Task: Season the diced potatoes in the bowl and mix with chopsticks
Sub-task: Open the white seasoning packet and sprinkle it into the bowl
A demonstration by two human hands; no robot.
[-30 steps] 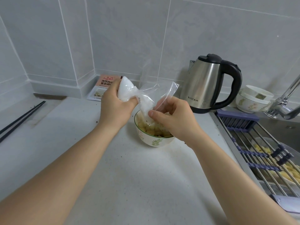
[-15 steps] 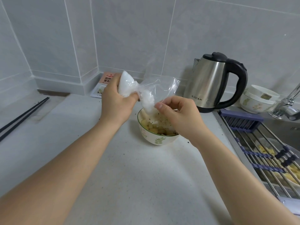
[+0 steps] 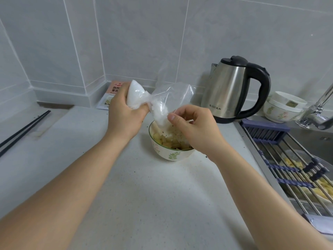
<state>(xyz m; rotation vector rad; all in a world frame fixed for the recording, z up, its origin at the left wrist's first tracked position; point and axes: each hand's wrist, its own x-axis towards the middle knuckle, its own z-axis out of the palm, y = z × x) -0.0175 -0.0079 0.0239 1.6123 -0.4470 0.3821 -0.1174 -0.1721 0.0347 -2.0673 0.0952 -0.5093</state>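
A white bowl (image 3: 173, 156) with green leaf prints sits mid-counter and holds diced potatoes (image 3: 167, 141) topped with white grains and dark specks. Over it hangs a clear plastic bag (image 3: 162, 105) of white granules. My left hand (image 3: 124, 114) grips the bag's full end, tilting it toward the bowl. My right hand (image 3: 194, 129) pinches the bag's lower open end just above the bowl's rim. White granules sit in the bag's neck right over the potatoes. Black chopsticks (image 3: 23, 129) lie on the counter at far left.
A steel kettle (image 3: 232, 91) with a black handle stands behind the bowl to the right. A seasoning packet (image 3: 112, 92) leans at the wall. Stacked bowls (image 3: 284, 109) and a faucet (image 3: 317, 112) sit far right; a drying rack (image 3: 292, 165) spans the sink over more potato pieces.
The bag has tilted further and more white granules have slid into its neck and onto the potatoes. Both hands keep their hold.
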